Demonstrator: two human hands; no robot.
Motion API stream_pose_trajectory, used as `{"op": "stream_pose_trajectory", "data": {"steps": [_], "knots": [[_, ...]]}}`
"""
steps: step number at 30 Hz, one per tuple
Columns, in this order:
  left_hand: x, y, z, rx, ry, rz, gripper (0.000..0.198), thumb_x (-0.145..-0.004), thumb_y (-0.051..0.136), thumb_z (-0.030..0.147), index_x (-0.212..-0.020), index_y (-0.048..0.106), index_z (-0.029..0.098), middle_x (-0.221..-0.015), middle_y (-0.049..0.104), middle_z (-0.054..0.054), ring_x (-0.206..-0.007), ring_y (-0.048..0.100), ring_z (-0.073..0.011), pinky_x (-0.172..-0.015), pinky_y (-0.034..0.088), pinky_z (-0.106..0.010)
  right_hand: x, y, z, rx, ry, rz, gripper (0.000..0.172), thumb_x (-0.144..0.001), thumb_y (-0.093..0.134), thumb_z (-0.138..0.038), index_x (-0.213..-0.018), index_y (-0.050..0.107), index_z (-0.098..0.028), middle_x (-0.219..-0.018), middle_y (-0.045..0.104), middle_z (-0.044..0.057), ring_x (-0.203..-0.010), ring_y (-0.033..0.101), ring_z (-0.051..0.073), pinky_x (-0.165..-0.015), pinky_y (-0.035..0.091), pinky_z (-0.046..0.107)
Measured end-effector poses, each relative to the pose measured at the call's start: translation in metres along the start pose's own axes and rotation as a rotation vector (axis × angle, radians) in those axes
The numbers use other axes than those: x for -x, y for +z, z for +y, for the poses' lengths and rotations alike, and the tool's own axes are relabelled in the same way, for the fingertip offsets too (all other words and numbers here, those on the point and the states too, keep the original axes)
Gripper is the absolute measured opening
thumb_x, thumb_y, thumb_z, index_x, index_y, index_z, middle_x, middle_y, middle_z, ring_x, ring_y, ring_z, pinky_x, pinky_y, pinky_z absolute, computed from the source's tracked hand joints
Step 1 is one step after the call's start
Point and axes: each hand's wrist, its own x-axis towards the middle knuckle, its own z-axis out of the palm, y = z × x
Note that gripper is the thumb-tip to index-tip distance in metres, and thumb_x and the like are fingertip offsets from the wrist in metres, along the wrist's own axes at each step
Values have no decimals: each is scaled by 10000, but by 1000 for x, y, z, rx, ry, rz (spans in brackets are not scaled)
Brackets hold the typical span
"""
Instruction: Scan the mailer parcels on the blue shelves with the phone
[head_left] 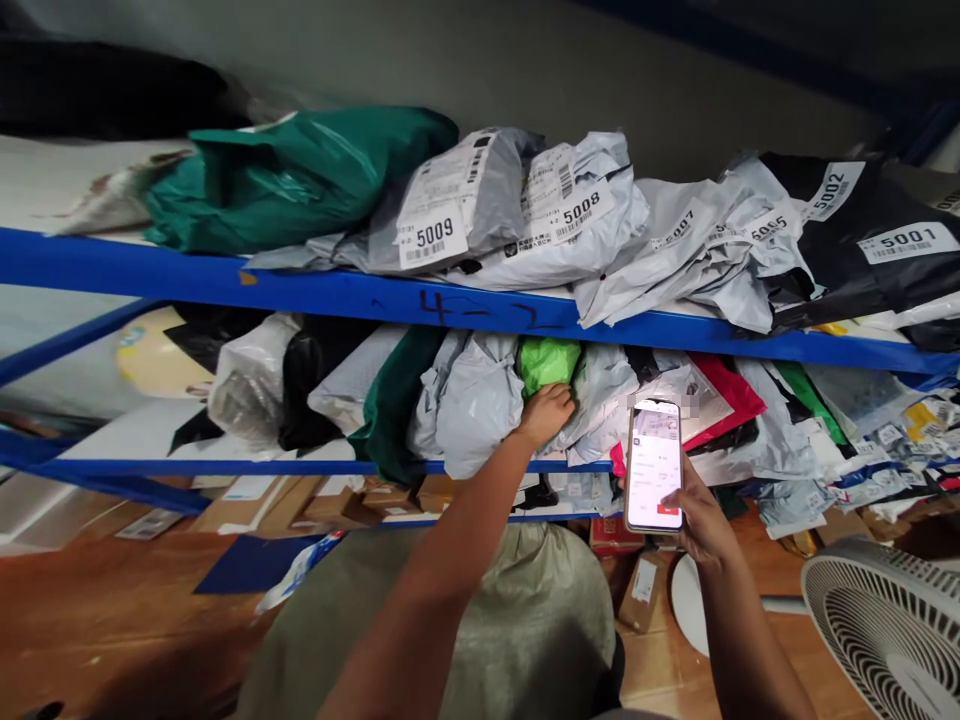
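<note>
Up close at a blue steel rack, the left hand point(546, 410) reaches onto the lower shelf point(285, 467), fingers curled on a bright green parcel point(549, 362) wedged among grey mailer bags. The right hand point(697, 520) grips a phone point(654, 465) upright, thumb on its lit screen; the text there is too small to read. Parcels on the upper shelf point(225, 280) carry labels 5009 point(432, 236), 5008 point(581, 212), 5002 point(834, 190) and 5001 point(907, 241). Handwriting on the beam appears to read "4-2".
</note>
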Motion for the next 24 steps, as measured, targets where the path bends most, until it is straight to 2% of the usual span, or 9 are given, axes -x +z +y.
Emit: {"op": "stream_pose_trajectory", "data": {"steps": [3, 6, 11, 16, 21, 24], "knots": [[10, 4, 4, -33, -41, 60, 214, -833, 531, 125, -817, 741, 162, -1071, 694, -180, -1248, 535, -300, -1082, 381, -504, -1, 4, 2, 24, 0, -24, 893, -588, 663, -73, -1423, 461, -319, -1104, 780, 43, -938, 755, 294, -747, 604, 412], [10, 5, 11, -49, -89, 70, 241, -861, 518, 191, -854, 756, 156, -1073, 694, -183, -1248, 529, -310, -1085, 362, -517, -2, 6, 7, 46, -13, -36, 898, -572, 706, -82, -1409, 476, -313, -1095, 779, 44, -914, 756, 288, -727, 601, 387], [6, 4, 17, -12, -120, 64, 261, -863, 514, 204, -890, 767, 146, -1065, 698, -194, -1244, 523, -318, -1103, 345, -516, -3, 8, 11, 46, -39, -28, 920, -525, 789, -89, -1368, 501, -317, -1118, 772, 35, -929, 754, 283, -759, 603, 386], [10, 8, 17, -47, -162, 60, 317, -873, 497, 218, -978, 768, 93, -1233, 656, -228, -1310, 486, -318, -1152, 299, -504, -3, 13, 12, 92, -28, -73, 755, -539, 859, -110, -1215, 580, -297, -1095, 774, 47, -967, 749, 297, -795, 603, 419], [17, 16, 8, -59, -198, 46, 352, -871, 434, 114, -975, 771, 115, -1321, 637, -186, -1369, 454, -281, -1188, 263, -469, -10, 13, 25, 68, -22, -63, 748, -507, 888, -143, -1182, 600, -287, -1048, 789, 54, -916, 759, 315, -756, 608, 435], [20, 25, 2, -31, -202, 26, 359, -825, 441, 45, -953, 767, 121, -1366, 613, -174, -1396, 434, -274, -1208, 241, -464, -22, 14, 30, 42, 31, -65, 715, -565, 862, -223, -1225, 590, -274, -1009, 798, 61, -834, 769, 301, -693, 607, 409]]}}
